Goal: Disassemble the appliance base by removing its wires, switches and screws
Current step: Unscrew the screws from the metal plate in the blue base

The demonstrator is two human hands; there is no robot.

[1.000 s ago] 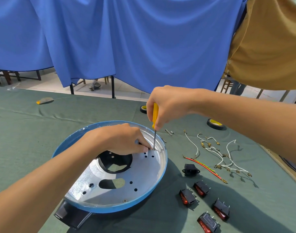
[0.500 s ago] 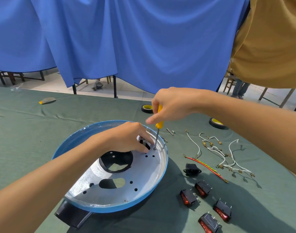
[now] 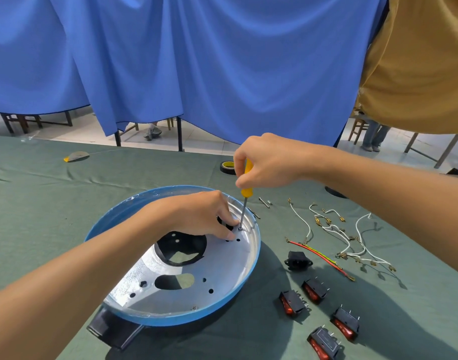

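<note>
The round appliance base (image 3: pixel 251 271), blue outside and silver inside, lies open side up on the green cloth, with a black handle (image 3: pixel 113 331) at its near edge. My right hand (image 3: pixel 267 162) grips a yellow-handled screwdriver (image 3: pixel 244 193) held nearly upright, its tip on a screw (image 3: pixel 240 228) near the base's far right rim. My left hand (image 3: pixel 199 216) reaches inside the base and pinches a small black part beside the tip. Removed parts lie to the right: white wires (image 3: pixel 334 229), a red and yellow wire (image 3: pixel 319 255), several red rocker switches (image 3: pixel 316 291) and a black socket (image 3: pixel 298 261).
Loose screws (image 3: pixel 264 202) lie just beyond the base's rim. A roll of black tape (image 3: pixel 227 167) sits near the table's far edge, and a small flat object (image 3: pixel 77 155) lies far left. Blue and tan curtains hang behind the table.
My right hand has shifted its grip round the screwdriver handle while the tip stayed on the same screw. My left hand has stayed inside the base.
</note>
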